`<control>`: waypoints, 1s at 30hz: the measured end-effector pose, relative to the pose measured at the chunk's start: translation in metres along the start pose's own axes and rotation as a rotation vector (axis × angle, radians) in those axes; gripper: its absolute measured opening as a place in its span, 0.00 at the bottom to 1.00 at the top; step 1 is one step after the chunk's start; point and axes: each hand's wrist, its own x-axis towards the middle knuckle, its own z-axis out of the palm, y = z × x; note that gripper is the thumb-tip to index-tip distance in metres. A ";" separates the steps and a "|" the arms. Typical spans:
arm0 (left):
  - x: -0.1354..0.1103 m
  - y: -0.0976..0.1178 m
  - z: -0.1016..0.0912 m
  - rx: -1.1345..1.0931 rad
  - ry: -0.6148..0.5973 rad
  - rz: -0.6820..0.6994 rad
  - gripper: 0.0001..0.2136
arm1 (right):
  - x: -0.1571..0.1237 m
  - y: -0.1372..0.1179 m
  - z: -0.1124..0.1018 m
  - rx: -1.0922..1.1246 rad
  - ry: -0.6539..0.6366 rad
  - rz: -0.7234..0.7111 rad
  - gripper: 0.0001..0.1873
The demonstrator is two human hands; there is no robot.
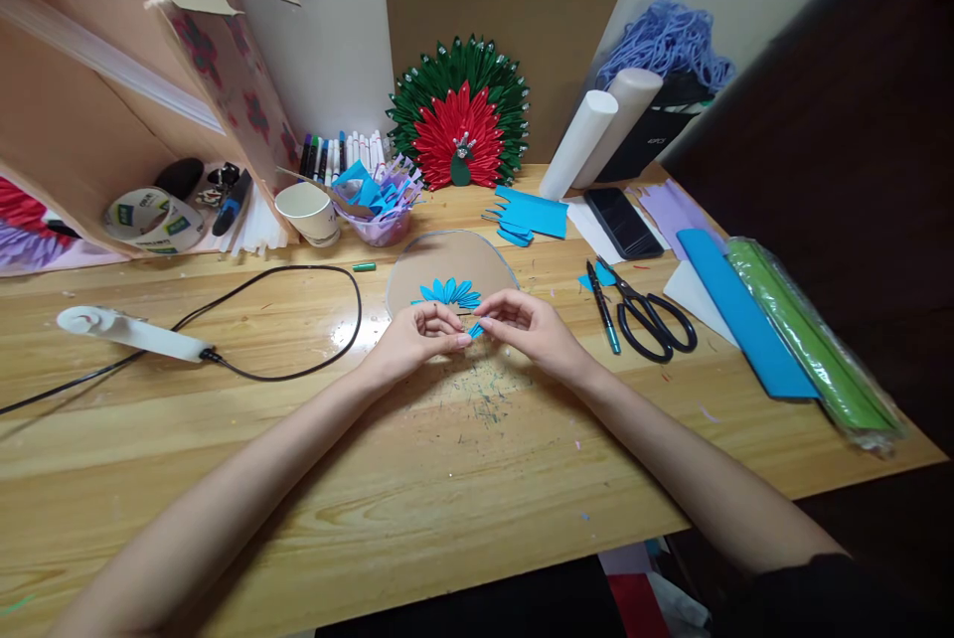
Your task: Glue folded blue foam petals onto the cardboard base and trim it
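Observation:
Between the fingertips of my left hand [426, 335] and my right hand [533, 328] is a small blue paper petal [475, 330]. Both hands are closed in a pinch on it, just above the table. Right behind them lies a rounded cardboard base [447, 255] with a dark outline. A fan of blue petals [450, 292] sits on its near part, and my fingers hide some of the base's front edge. Beyond, cut blue paper strips [531, 214] lie on the table.
At right are black-handled scissors [650, 320], a pen [603, 308], a phone [623, 223], blue paper [745, 310] and a green wrapped roll [812, 345]. A corded glue gun [138, 333] lies left. Behind stand a paper cup [308, 213], a scrap bowl [382, 225] and a red-green peacock craft [460, 116].

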 end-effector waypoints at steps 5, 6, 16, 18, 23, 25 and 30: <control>-0.001 -0.001 0.005 0.017 0.060 0.065 0.11 | -0.001 -0.002 -0.004 -0.013 -0.026 -0.011 0.11; -0.001 -0.003 0.006 0.022 0.089 0.088 0.11 | -0.001 -0.002 -0.005 -0.007 -0.029 -0.007 0.12; -0.009 -0.017 0.010 0.361 0.231 0.508 0.08 | -0.004 0.001 -0.001 -0.090 -0.108 0.039 0.10; -0.010 -0.017 0.009 0.481 0.260 0.573 0.07 | -0.004 0.001 -0.001 -0.111 -0.096 0.032 0.10; -0.010 -0.018 0.004 0.760 0.286 0.783 0.05 | -0.004 0.001 -0.001 -0.123 -0.072 0.001 0.09; -0.009 -0.019 0.002 0.850 0.295 0.857 0.05 | -0.005 0.000 -0.001 -0.120 -0.074 -0.018 0.10; -0.013 -0.024 -0.002 1.093 0.277 0.756 0.09 | -0.007 -0.003 0.000 -0.132 -0.071 -0.064 0.10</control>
